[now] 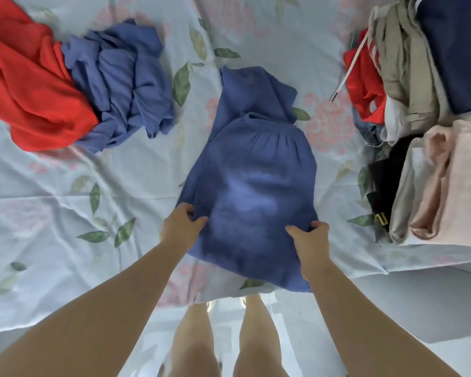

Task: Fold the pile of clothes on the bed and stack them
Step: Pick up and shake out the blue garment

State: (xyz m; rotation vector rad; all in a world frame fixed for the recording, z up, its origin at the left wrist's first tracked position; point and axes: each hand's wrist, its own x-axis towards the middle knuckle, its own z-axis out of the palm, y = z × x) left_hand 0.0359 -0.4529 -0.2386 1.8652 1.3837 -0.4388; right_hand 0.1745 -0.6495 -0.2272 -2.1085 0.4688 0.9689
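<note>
Folding step in hand: blue shorts (256,172) on bed (65,213) are pinched by left hand (181,223) and right hand (309,239) at opposite side edges. Beyond the grip lies the waistband; a fold toward it is judged next.

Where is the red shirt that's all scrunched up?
In the head view, the crumpled red garment lies at the far left of the floral bedsheet, touching the crumpled blue garment on its right.
</note>
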